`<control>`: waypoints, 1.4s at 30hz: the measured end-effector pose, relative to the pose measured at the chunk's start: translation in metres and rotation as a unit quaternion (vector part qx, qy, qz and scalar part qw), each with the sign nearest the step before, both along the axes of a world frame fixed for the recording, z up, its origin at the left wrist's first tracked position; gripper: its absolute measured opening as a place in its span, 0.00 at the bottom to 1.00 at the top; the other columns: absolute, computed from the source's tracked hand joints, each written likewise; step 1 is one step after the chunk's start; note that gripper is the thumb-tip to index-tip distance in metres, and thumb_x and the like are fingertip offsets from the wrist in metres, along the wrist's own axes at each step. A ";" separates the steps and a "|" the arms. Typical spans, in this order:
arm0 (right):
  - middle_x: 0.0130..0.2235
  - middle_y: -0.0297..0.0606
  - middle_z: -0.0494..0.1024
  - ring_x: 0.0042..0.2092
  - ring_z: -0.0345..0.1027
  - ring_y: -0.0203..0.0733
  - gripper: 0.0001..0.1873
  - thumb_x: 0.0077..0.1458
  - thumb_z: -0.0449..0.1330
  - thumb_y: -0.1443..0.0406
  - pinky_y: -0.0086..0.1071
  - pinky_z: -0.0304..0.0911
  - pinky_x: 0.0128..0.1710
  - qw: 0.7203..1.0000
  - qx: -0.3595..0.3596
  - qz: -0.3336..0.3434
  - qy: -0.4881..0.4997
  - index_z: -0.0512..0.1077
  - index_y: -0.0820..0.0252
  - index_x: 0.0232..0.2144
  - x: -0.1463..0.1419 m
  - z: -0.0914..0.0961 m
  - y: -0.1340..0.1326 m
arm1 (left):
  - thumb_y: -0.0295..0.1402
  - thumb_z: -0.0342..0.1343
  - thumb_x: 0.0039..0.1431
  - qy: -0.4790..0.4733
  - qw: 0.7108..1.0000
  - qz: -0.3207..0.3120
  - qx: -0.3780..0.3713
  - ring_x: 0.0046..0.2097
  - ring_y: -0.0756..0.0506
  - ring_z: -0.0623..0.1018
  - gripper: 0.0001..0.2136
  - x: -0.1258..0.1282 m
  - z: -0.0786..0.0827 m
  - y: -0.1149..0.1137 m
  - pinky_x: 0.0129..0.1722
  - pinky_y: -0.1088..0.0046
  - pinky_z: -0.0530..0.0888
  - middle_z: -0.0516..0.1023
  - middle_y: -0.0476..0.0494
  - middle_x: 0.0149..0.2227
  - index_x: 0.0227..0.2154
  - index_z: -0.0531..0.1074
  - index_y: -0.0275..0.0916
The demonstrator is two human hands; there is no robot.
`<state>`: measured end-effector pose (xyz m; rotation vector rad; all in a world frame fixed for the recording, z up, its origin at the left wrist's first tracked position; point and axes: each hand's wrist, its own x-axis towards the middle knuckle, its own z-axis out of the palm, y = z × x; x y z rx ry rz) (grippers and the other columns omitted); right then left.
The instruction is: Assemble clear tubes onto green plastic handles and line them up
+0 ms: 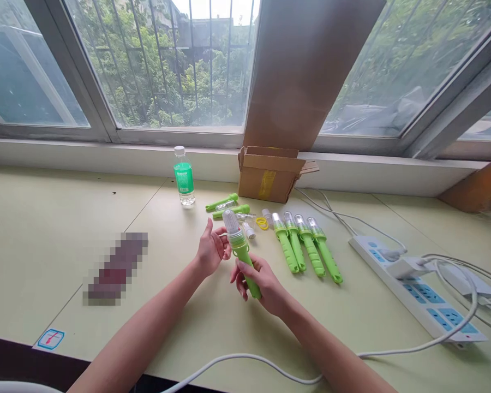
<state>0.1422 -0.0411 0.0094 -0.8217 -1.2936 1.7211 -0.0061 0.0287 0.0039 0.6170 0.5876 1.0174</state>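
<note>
My right hand (262, 284) is closed around the green handle of a stick light (244, 252), which leans up and to the left with its clear ribbed cap at the top. Close to the left of that cap, my left hand (213, 251) is open, thumb raised and fingers loosely curled. I cannot tell whether its fingertips touch the light. Several similar stick lights (306, 245) lie side by side to the right. Behind my hands are loose green handles (231, 212), yellow rings (262, 223) and a small white-and-clear part (249, 230).
An opened cardboard box (268, 177) stands by the window sill, with a water bottle (184, 177) to its left. On the right lies a power strip (417, 289) with plugs and cables. A white cable (245, 356) crosses the table's front. A blurred-out item (117, 267) lies at left.
</note>
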 end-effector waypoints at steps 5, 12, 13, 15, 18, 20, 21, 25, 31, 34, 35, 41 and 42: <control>0.19 0.31 0.68 0.19 0.61 0.32 0.17 0.55 0.55 0.55 0.28 0.56 0.22 0.997 0.003 0.069 -0.016 0.72 0.64 0.35 -0.003 0.004 -0.005 | 0.57 0.42 0.54 -0.067 0.998 -0.008 -0.011 0.23 0.47 0.71 0.29 0.005 0.002 -0.008 0.22 0.71 0.66 0.71 0.41 0.22 0.32 0.71 0.32; 0.15 0.27 0.62 0.16 0.53 0.29 0.15 0.53 0.57 0.57 0.25 0.48 0.16 0.990 -0.010 0.102 -0.092 0.74 0.64 0.33 -0.005 0.003 -0.006 | 0.56 0.39 0.56 -0.111 0.991 -0.076 0.011 0.23 0.49 0.69 0.29 0.005 -0.002 -0.008 0.22 0.74 0.64 0.72 0.41 0.25 0.35 0.71 0.33; 0.15 0.27 0.62 0.16 0.53 0.29 0.15 0.53 0.57 0.57 0.25 0.48 0.16 0.992 -0.009 0.098 -0.084 0.74 0.65 0.33 -0.005 0.003 -0.006 | 0.56 0.40 0.56 -0.112 0.991 -0.069 0.009 0.23 0.49 0.69 0.29 0.005 -0.001 -0.009 0.22 0.73 0.64 0.72 0.41 0.25 0.35 0.71 0.33; 0.15 0.27 0.62 0.16 0.53 0.29 0.16 0.55 0.55 0.57 0.25 0.48 0.16 0.995 -0.004 0.085 -0.056 0.73 0.65 0.34 -0.004 0.003 -0.005 | 0.56 0.41 0.55 -0.110 0.993 -0.044 -0.002 0.24 0.48 0.70 0.28 0.006 0.000 -0.009 0.24 0.72 0.66 0.71 0.41 0.25 0.34 0.71 0.33; 0.16 0.27 0.64 0.17 0.55 0.30 0.16 0.56 0.54 0.57 0.25 0.50 0.18 0.995 0.004 0.080 -0.051 0.72 0.65 0.37 -0.005 0.002 -0.005 | 0.56 0.42 0.54 -0.115 0.993 -0.026 -0.008 0.25 0.47 0.71 0.28 0.007 0.000 -0.010 0.26 0.70 0.67 0.72 0.40 0.25 0.33 0.72 0.32; 0.20 0.30 0.70 0.17 0.56 0.29 0.14 0.55 0.55 0.58 0.25 0.50 0.17 0.992 0.000 0.097 -0.078 0.70 0.63 0.37 -0.005 0.001 -0.006 | 0.56 0.41 0.55 -0.122 0.991 -0.045 -0.003 0.26 0.46 0.71 0.29 0.007 -0.001 -0.009 0.27 0.69 0.68 0.72 0.39 0.25 0.33 0.72 0.32; 0.23 0.32 0.74 0.16 0.56 0.29 0.13 0.55 0.56 0.58 0.24 0.50 0.17 0.990 -0.004 0.109 -0.088 0.69 0.63 0.37 -0.006 0.000 -0.007 | 0.57 0.39 0.55 -0.126 0.990 -0.057 -0.001 0.26 0.46 0.72 0.30 0.006 -0.001 -0.008 0.27 0.68 0.69 0.72 0.39 0.26 0.33 0.72 0.32; 0.28 0.37 0.77 0.16 0.56 0.28 0.12 0.53 0.57 0.58 0.25 0.50 0.17 0.993 0.008 0.101 -0.065 0.69 0.63 0.33 -0.006 0.000 -0.007 | 0.56 0.40 0.56 -0.137 0.989 -0.045 -0.007 0.26 0.45 0.72 0.29 0.005 0.000 -0.009 0.27 0.68 0.69 0.72 0.39 0.26 0.34 0.72 0.32; 0.20 0.32 0.71 0.16 0.56 0.30 0.14 0.54 0.56 0.55 0.27 0.51 0.17 1.000 -0.003 -0.017 -0.008 0.69 0.61 0.33 -0.002 0.000 -0.001 | 0.55 0.44 0.55 -0.141 0.988 -0.031 -0.054 0.28 0.44 0.74 0.27 0.006 0.007 -0.014 0.26 0.69 0.69 0.73 0.39 0.28 0.34 0.71 0.33; 0.23 0.33 0.72 0.16 0.56 0.30 0.14 0.54 0.56 0.55 0.25 0.48 0.14 0.999 -0.019 -0.017 -0.029 0.67 0.61 0.32 -0.002 -0.002 0.001 | 0.55 0.43 0.56 -0.157 0.986 -0.047 -0.039 0.31 0.42 0.75 0.28 0.007 0.008 -0.016 0.31 0.67 0.71 0.74 0.37 0.31 0.36 0.71 0.31; 0.24 0.34 0.72 0.15 0.56 0.29 0.14 0.54 0.56 0.55 0.25 0.47 0.13 0.999 -0.020 -0.014 -0.033 0.66 0.61 0.31 -0.003 -0.002 0.002 | 0.55 0.42 0.56 -0.161 0.985 -0.056 -0.033 0.33 0.42 0.75 0.29 0.008 0.009 -0.017 0.33 0.66 0.71 0.75 0.35 0.33 0.37 0.71 0.30; 0.24 0.31 0.70 0.16 0.57 0.29 0.14 0.54 0.57 0.55 0.24 0.49 0.14 1.000 -0.011 -0.012 -0.012 0.63 0.60 0.28 -0.002 -0.004 0.002 | 0.56 0.44 0.55 -0.159 0.985 -0.062 -0.027 0.36 0.39 0.76 0.30 0.008 0.009 -0.017 0.37 0.63 0.70 0.76 0.32 0.35 0.38 0.71 0.29; 0.25 0.32 0.71 0.16 0.57 0.29 0.14 0.54 0.57 0.55 0.25 0.50 0.15 1.000 -0.008 -0.018 -0.011 0.63 0.60 0.28 -0.002 -0.003 0.002 | 0.56 0.44 0.55 -0.155 0.986 -0.063 -0.026 0.36 0.39 0.76 0.30 0.008 0.009 -0.017 0.36 0.64 0.70 0.76 0.32 0.36 0.38 0.71 0.30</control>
